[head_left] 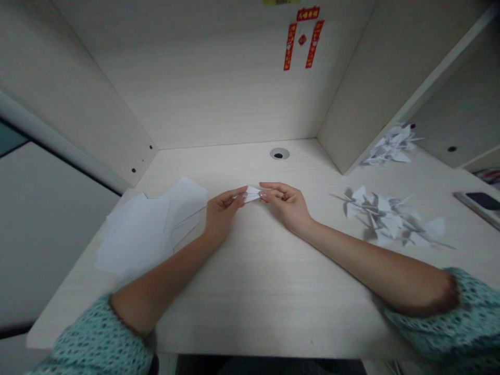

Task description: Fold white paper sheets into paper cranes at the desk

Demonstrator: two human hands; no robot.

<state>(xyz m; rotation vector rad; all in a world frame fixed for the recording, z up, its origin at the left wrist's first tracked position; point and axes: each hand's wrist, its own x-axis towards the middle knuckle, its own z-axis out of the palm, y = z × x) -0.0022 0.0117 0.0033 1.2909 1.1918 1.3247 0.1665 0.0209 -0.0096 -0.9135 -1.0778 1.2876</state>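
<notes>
Your folded paper (252, 194) was plain white, and so was the stack (135, 234) at nine o'clock. The cranes (386, 219) at three o'clock showed white and grey. Your sleeves (94, 338) were pale teal, flecked with a dark speckle. The desk (265, 312) was pale cream with a fine wood grain. At twelve o'clock, the charm (301, 39) hung in red with gold marks.
</notes>
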